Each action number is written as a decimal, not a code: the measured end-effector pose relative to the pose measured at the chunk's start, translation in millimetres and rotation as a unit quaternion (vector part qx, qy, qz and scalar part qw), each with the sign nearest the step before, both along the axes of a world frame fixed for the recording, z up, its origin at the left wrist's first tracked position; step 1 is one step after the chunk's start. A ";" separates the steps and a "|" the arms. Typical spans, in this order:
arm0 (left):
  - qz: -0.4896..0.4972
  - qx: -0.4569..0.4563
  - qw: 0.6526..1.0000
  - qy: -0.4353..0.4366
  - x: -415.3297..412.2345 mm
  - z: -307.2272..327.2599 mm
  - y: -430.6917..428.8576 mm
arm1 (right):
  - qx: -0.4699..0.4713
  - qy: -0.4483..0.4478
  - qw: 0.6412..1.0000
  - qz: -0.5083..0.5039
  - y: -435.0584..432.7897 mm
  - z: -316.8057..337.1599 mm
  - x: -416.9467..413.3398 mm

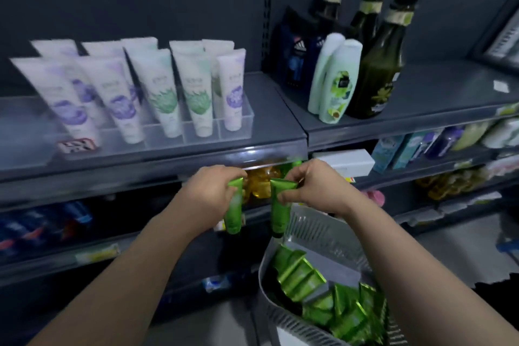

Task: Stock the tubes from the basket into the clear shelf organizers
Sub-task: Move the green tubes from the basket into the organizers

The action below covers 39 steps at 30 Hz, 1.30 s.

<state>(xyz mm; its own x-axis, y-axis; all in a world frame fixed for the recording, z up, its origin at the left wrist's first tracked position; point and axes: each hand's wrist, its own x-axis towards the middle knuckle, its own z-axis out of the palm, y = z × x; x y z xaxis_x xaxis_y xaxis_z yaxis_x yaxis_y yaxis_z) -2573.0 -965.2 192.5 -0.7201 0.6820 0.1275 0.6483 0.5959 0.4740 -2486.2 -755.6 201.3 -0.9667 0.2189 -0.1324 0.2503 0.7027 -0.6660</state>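
Nearest my view is the grey slotted basket (317, 230) at lower right, with a heap of loose green tubes (323, 284) lying in it, crimped ends mostly up. Both bare forearms reach over it toward the shelving.

I judge these tubes to be light, soft-walled squeeze plastic with a glossy skin, so they dent if I clamp the belly and may slide through a loose hold. The flat crimped seam at the top looks like the stiffest part and the cap the hardest. Those two ends are where I would take hold, leaving the middle alone.

My left hand (207, 194) has its fingers curled round the upper part of the left-hand tube (234, 213), just under the crimp. The tube hangs cap down and close to upright. My right hand (311, 191) pinches the crimped end of the right-hand tube (280, 211) between thumb and fingertips, and it also hangs cap down. The two tubes sit side by side, apart, in front of the lower shelf edge and above the basket's far rim. Neither is in an organizer yet.

On the upper shelf (280, 109) a clear organizer (247, 121) holds white tubes (168, 93) standing cap down in its compartments. Behind my hands something amber (258, 180) shows under that shelf. Whether an organizer sits there I cannot tell.
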 end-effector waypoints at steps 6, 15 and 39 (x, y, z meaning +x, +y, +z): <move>0.054 0.022 0.998 0.036 -13.8 49.0 -113.5 | 0.021 0.057 0.996 0.059 -111.8 67.6 -26.1; 0.161 0.052 0.982 0.087 -17.3 115.7 -305.5 | 0.061 0.165 0.975 0.138 -297.4 123.1 -67.0; 0.375 0.050 0.893 0.244 -162.9 207.3 -531.2 | 0.028 0.300 0.924 0.236 -516.8 189.8 -261.1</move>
<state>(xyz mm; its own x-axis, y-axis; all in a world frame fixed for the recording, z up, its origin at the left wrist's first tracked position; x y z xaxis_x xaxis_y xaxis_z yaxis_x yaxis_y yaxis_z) -2735.9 -1496.5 399.8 -0.8113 -0.0021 0.5847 0.2281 0.9196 0.3198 -2747.3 -1272.4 391.1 -0.8521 -0.2557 0.4567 -0.4950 0.6772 -0.5444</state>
